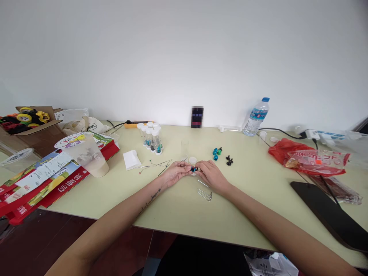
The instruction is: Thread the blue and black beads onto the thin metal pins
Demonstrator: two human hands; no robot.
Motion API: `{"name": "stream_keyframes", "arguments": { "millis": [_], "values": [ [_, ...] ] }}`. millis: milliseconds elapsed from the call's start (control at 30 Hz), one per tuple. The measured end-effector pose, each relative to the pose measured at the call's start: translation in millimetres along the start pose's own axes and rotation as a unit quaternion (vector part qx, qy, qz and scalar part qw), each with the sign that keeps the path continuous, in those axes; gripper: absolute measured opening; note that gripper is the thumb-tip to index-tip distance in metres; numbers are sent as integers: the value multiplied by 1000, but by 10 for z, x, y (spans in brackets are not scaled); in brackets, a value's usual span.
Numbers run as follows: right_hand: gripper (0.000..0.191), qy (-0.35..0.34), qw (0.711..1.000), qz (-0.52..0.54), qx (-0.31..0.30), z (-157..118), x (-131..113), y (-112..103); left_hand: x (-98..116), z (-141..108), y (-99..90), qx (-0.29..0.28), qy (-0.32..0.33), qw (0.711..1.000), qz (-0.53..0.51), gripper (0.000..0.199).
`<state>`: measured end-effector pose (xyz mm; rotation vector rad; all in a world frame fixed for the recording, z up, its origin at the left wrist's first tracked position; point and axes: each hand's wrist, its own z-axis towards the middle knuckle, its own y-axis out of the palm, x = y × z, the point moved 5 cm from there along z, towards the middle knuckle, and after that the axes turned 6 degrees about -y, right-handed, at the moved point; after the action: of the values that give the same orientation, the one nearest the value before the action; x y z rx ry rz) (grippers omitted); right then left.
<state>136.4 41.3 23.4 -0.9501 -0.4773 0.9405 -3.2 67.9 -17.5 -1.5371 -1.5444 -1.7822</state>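
Note:
Over the middle of the table, my left hand (176, 174) and my right hand (212, 175) meet at a small shiny blue-and-black piece (194, 169), each pinching one side of it. A thin metal rod (180, 165) sticks out from the fingers of my left hand. Just beyond the hands are a white cap (193, 159) and a clear tube (184, 147). Beside my right wrist lie several bent metal pins (204, 194). Blue and green shiny pieces (215, 151) and small black pieces (229, 160) sit past my right hand.
Several capped clear tubes (148, 138) stand at the back left, near a white paper packet (132, 160) and thin metal tools (156, 165). A drink cup (93, 157) and red bag (63, 184) are left. A water bottle (256, 117) and red plastic bag (304, 157) are right.

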Motion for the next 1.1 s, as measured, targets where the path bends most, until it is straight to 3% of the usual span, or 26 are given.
{"name": "stream_keyframes", "arguments": {
  "millis": [1100],
  "values": [
    [17,-5,1000,8,0,6,-22,-28,7,-14,18,-9,4,1000,16,23]
  ]
}}
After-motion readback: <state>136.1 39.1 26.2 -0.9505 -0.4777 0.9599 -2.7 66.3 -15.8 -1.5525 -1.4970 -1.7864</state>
